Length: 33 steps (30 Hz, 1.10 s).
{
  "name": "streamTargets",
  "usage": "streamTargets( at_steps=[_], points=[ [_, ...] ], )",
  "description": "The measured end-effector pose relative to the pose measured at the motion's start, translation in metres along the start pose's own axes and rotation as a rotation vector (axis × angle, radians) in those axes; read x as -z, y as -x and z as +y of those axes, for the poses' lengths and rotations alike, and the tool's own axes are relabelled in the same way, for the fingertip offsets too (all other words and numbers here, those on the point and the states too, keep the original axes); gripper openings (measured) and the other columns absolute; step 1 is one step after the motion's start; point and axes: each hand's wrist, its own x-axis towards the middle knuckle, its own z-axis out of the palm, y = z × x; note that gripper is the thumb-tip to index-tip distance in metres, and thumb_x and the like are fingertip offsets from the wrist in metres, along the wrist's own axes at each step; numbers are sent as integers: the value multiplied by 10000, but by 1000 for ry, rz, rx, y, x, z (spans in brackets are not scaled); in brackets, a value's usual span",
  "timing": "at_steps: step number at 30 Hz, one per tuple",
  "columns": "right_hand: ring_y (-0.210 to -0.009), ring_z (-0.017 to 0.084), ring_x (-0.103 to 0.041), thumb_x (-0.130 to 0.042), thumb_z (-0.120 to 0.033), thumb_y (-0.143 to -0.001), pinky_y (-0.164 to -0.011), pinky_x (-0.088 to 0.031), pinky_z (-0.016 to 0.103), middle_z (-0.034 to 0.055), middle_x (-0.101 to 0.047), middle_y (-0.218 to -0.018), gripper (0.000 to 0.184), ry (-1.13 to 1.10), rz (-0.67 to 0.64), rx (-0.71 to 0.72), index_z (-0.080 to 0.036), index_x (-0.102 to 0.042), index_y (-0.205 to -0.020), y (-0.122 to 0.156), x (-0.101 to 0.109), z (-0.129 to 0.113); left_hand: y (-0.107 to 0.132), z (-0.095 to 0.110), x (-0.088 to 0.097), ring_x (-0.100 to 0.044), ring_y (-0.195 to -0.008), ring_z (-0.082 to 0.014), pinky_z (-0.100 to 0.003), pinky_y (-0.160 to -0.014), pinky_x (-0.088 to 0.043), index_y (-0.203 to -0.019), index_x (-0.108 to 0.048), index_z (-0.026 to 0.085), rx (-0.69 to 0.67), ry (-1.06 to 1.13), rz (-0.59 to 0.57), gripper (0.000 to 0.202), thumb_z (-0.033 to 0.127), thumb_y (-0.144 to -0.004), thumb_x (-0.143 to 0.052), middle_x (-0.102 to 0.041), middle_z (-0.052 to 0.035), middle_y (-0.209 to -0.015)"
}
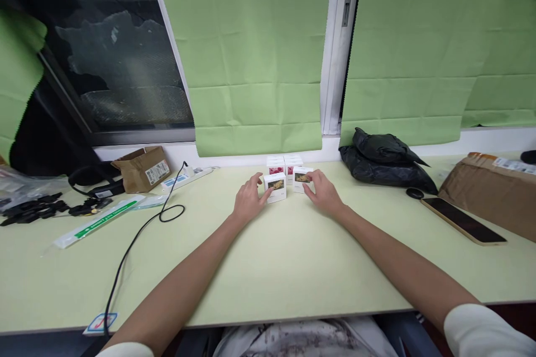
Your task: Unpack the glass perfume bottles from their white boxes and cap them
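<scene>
Two small white boxes with a yellowish picture on the front stand upright at the middle of the table. My left hand [248, 198] is beside the left box [276, 186], its thumb at the lower left of the front face and its fingers spread apart at the left side. On the right box [300, 179], my right hand [324, 194] has thumb and index finger at the right edge. Just behind them stand two white boxes with a pink-red picture, a left one [275, 163] and a right one [292, 161]. The front boxes partly hide these.
Black plastic parcels [385, 162] lie at the back right, near a phone [463, 220] and a brown package [494, 192]. To the left are an open cardboard box [143, 169], a power strip [188, 177], a black cable [138, 234] and a green-white packet [100, 220]. Green curtains [255, 56] hang behind.
</scene>
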Motion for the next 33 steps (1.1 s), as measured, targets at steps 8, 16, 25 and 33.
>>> streamTargets(
  at_steps=[8, 16, 25, 33],
  points=[
    [-1017, 244, -666, -401, -290, -1089, -844, -531, 360, 104, -676, -1175, 249, 98, -159, 214, -218, -567, -1260, 5, -12, -8, -1, -3, -3, -689, -1017, -308, -395, -863, -478, -1450, -453, 200, -57, -228, 34, 629, 647, -1009, -474, -714, -132, -1155],
    [-1081, 234, -663, -435, -277, -1081, -848, -537, 343, 96, -662, -1205, 240, 136, -265, 206, -223, -563, -1276, 7, -13, -9, -1, -2, 0, -719, -866, -263, -345, -723, -489, -1449, -425, 247, 23, -129, -56, 593, 633, -1004, -496, -726, -77, -1100],
    [-1102, 240, -659, -445, -272, -1072, -853, -543, 353, 111, -622, -1290, 298, 127, -330, 182, -222, -517, -1356, 7, -11, -12, 1, 0, -6, -710, -762, -198, -303, -646, -474, -1451, -337, 280, 70, 134, -148, 546, 551, -1015, -524, -720, -36, -1099],
    [-1081, 234, -671, -436, -282, -1080, -806, -534, 331, 106, -614, -1316, 300, 141, -303, 166, -233, -500, -1369, 6, -9, -13, 4, 1, -3, -735, -840, -234, -328, -706, -526, -1414, -348, 233, -133, 27, -134, 510, 542, -1039, -500, -723, -55, -1045]
  ],
)
